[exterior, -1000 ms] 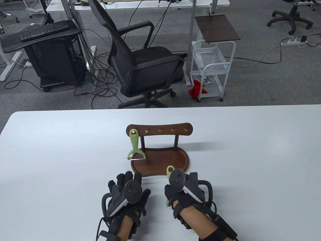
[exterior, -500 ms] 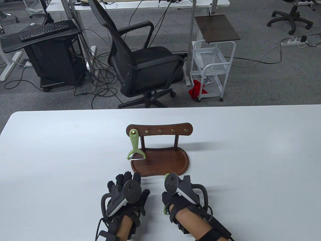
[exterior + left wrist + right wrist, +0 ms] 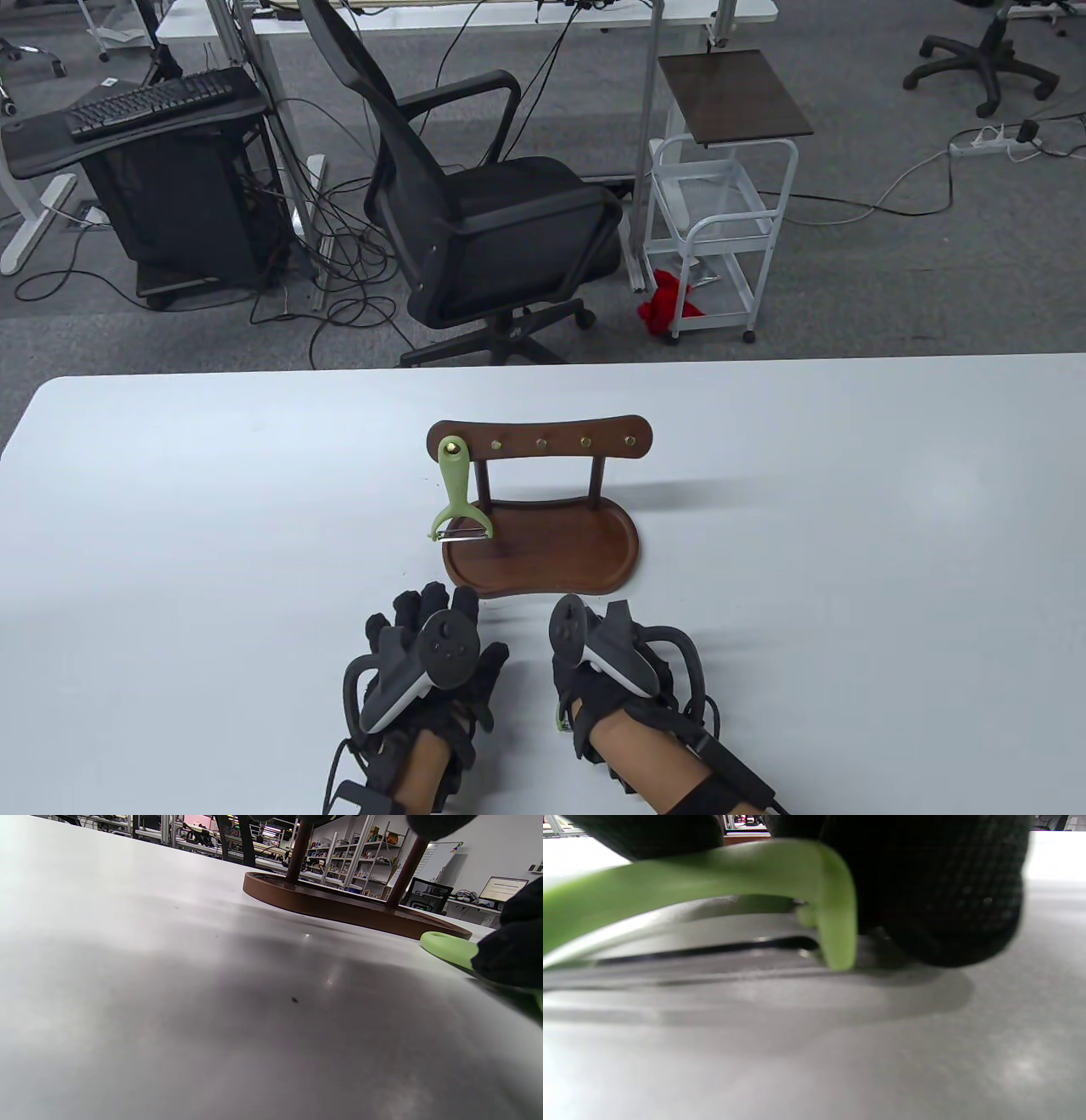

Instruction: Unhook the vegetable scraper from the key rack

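A wooden key rack (image 3: pixel 540 441) stands on its oval tray base (image 3: pixel 585 552) at the table's middle. A green vegetable scraper (image 3: pixel 456 497) hangs from the leftmost hook. My right hand (image 3: pixel 607 671) holds a second green scraper (image 3: pixel 561 722) low in front of the tray. The right wrist view shows its head (image 3: pixel 835 921) touching the table under my gloved fingers (image 3: pixel 946 891). Its handle end shows in the left wrist view (image 3: pixel 449 948). My left hand (image 3: pixel 433 654) rests flat on the table, fingers spread, holding nothing.
Other brass hooks (image 3: pixel 585 441) on the rack are bare. The white table (image 3: pixel 848 594) stretches wide on both sides. An office chair (image 3: pixel 484 212) and a white cart (image 3: pixel 721 221) stand on the floor beyond the far edge.
My right hand has drawn back toward me and lowered with the scraper; its handle loop is now hidden behind the tracker. The left hand and the hanging scraper have not moved.
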`<state>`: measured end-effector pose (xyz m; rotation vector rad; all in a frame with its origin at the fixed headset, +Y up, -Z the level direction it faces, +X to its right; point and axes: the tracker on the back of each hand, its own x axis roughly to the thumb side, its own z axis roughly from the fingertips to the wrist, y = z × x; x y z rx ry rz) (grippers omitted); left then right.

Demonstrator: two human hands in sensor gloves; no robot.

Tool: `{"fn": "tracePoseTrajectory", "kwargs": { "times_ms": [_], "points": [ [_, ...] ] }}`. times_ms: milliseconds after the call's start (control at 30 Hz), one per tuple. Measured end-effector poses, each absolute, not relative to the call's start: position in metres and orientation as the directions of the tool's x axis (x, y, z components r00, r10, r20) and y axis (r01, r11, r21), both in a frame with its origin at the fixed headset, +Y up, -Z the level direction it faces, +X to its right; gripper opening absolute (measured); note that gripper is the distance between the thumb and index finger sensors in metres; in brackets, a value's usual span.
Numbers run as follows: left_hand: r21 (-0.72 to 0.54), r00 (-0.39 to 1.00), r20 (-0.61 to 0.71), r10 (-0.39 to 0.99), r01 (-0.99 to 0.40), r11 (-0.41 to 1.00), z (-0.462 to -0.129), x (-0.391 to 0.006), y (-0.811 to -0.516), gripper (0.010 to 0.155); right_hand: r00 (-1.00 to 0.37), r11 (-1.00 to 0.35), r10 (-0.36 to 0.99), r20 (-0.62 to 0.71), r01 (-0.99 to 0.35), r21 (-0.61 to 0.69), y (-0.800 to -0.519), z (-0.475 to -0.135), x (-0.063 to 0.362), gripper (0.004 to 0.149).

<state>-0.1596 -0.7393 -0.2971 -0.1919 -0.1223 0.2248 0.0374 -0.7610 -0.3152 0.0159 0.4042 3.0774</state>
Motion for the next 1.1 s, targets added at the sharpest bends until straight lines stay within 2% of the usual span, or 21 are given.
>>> {"fn": "tracePoseTrajectory", "kwargs": {
  "times_ms": [367, 633, 800, 933, 1100],
  "points": [
    [-0.205, 0.968, 0.1, 0.232, -0.208, 0.956, -0.297, -0.159, -0.74, 0.076, -1.0, -0.956, 0.018, 0.025, -0.01, 0.293, -0.759, -0.317, 0.037, 0.047],
    [-0.194, 0.965, 0.1, 0.242, -0.219, 0.956, -0.298, -0.159, -0.738, 0.076, -0.993, -0.939, 0.116, -0.002, -0.111, 0.325, -0.749, -0.325, 0.051, 0.05],
    [-0.198, 0.964, 0.102, 0.245, -0.221, 0.955, -0.298, -0.16, -0.738, 0.076, -0.977, -0.944, 0.214, 0.009, -0.204, 0.259, -0.725, -0.324, 0.06, 0.051],
    [-0.209, 0.96, 0.113, 0.256, -0.229, 0.951, -0.298, -0.159, -0.738, 0.076, -0.957, -0.939, 0.289, 0.037, -0.276, 0.204, -0.71, -0.323, 0.066, 0.057],
    [-0.188, 0.958, 0.123, 0.26, -0.234, 0.954, -0.297, -0.159, -0.733, 0.076, -0.948, -0.947, 0.306, 0.091, -0.293, 0.132, -0.698, -0.321, 0.071, 0.066]
  ]
}}
